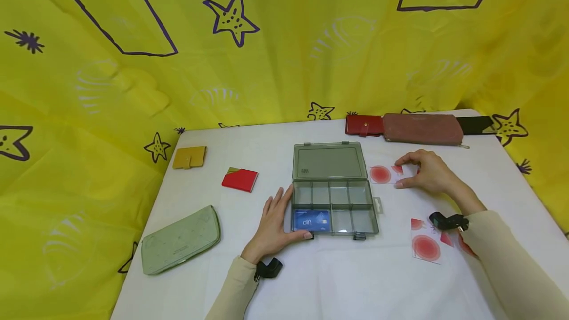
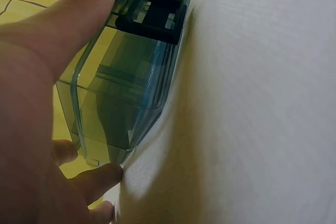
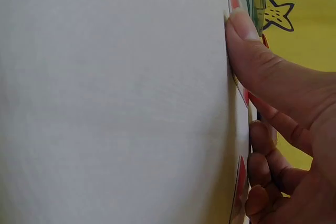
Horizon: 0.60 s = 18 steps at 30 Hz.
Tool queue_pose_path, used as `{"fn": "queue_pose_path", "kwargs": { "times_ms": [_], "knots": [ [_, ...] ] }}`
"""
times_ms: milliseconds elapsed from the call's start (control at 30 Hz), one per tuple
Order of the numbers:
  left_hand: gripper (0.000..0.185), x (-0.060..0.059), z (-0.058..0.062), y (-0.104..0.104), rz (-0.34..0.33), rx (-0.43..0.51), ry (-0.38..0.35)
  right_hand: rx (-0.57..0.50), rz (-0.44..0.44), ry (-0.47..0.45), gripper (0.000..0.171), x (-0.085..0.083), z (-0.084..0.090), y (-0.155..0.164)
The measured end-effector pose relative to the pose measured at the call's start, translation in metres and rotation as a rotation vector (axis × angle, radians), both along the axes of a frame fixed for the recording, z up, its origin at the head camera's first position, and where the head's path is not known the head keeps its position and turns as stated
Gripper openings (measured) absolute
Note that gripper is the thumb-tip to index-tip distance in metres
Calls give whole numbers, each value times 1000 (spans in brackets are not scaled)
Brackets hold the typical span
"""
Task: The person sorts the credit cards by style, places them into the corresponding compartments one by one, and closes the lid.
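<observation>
The left hand (image 1: pixel 274 226) lies flat-fingered against the left wall of the box (image 1: pixel 334 207), thumb along its front edge near a black latch (image 2: pixel 151 15); the fingers are straight and press rather than grip, steadying the box. The box is clear grey plastic with its lid (image 1: pixel 328 160) laid back open, and it sits in the middle of the desk (image 1: pixel 338 280). A blue card (image 1: pixel 311 220) lies in its front left compartment; the other compartments look bare. To the right, the right hand (image 1: pixel 424 172) rests on a white card (image 1: pixel 387 174) with red discs, just beside the box; index finger and thumb are curled at the card's edges, pinching or starting to lift it, though whether it has left the cloth cannot be told. The step in hand looks like picking this card up to file it in the box; the next move would call for getting a fingertip under the thin edge, then carrying it left over the dividers. A second red-disc card (image 1: pixel 426 245) lies nearer, under the right forearm. The desk has a white cloth; wallets (image 1: pixel 181 241) lie around its edges, and a yellow star-printed drape (image 1: pixel 133 88) closes off the room.
</observation>
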<state>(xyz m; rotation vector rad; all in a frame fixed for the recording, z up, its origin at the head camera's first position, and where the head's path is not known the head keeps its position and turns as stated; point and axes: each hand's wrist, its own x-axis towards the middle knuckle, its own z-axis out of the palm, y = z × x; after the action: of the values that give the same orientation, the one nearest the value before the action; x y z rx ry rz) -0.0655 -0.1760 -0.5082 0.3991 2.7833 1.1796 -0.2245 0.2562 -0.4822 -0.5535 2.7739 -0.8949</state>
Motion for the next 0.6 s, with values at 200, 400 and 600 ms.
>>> {"fn": "queue_pose_path", "kwargs": {
  "times_ms": [200,400,600],
  "knots": [
    [120,0,1,1,3,4,-6,-2,-2,-35,57,-2,0,1],
    [120,0,1,1,4,4,-11,-76,9,-2,50,6,0,0],
    [121,0,1,1,6,-10,-18,-146,-19,78,34,18,4,0]
  ]
}}
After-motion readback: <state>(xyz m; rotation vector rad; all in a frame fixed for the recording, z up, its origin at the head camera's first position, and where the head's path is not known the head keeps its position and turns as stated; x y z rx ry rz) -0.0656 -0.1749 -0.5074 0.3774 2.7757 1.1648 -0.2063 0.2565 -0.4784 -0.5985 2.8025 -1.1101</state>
